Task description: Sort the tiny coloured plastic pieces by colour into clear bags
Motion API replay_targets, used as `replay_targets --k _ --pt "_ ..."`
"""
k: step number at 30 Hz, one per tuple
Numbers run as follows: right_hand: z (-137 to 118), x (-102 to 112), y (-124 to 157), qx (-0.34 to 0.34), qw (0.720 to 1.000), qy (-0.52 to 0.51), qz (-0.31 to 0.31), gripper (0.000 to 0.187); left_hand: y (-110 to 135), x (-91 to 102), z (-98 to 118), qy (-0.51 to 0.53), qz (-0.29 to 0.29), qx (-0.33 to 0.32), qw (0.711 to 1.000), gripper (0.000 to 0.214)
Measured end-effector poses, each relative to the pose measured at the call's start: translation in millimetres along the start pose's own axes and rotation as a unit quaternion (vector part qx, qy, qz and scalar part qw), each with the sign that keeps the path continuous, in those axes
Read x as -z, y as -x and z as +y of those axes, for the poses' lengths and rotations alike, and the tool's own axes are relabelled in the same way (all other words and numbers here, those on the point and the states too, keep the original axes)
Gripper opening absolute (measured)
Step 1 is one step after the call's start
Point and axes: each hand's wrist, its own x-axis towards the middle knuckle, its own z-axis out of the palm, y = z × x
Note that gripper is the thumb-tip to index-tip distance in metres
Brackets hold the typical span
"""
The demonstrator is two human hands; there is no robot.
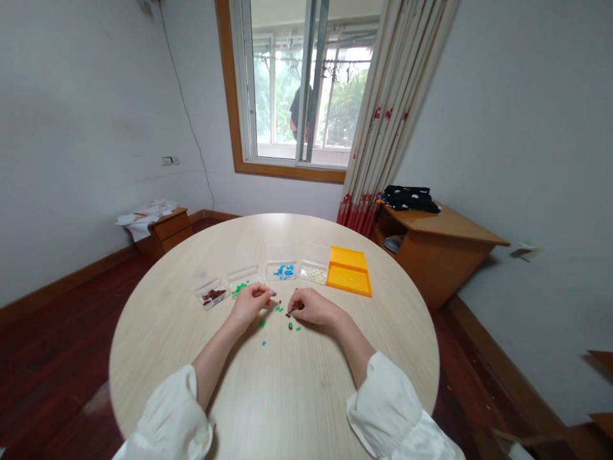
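My left hand (251, 303) is above the table with thumb and index finger pinched together; a bluish speck shows at the tips, too small to name. Facing it, my right hand (313, 306) is also closed in a pinch, low over small brown pieces (288, 315). A hint of blue shows at its fingertips, and I cannot tell what it is. Between and below the hands lie loose green pieces (263, 324), like tiny building bricks, another green piece (298, 329) and a single blue piece (264, 344).
Behind the hands on the round table (278, 409) stand clear boxes with brown pieces (213, 296), green pieces (241, 288), blue pieces (286, 272) and cream pieces (317, 275). An open yellow case (349, 273) lies at their right. A person (297, 112) is beyond the window.
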Motion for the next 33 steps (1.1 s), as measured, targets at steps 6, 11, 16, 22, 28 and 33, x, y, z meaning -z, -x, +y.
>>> replay_targets --k 6,11,16,22,28,33 --pt "2.4 -2.9 -0.9 0.014 0.999 0.025 0.017 0.014 -1.7 0.7 -3.1 -0.001 0.001 -0.004 1.0 0.026" --pt "1.2 -3.5 -2.1 0.012 0.999 0.03 0.027 0.013 -3.8 1.8 -8.3 -0.008 0.001 -0.012 1.0 0.027" --pt "-2.6 -3.2 -3.7 -0.008 0.998 -0.024 0.058 0.015 -3.3 2.0 -8.5 0.001 -0.005 -0.009 1.0 0.029" --pt "-6.4 -6.4 -6.0 -0.015 0.986 -0.12 0.117 0.012 -1.6 0.8 -5.9 0.002 -0.022 -0.002 1.0 0.03" --pt "-7.8 -16.6 -12.3 -0.014 0.965 -0.224 0.133 0.011 0.1 0.1 -3.5 0.005 -0.052 -0.004 0.999 0.031" --pt "-4.5 -22.1 -16.7 -0.012 0.961 -0.24 0.137 0.013 -0.1 0.4 -5.6 0.014 -0.059 0.001 0.998 0.033"
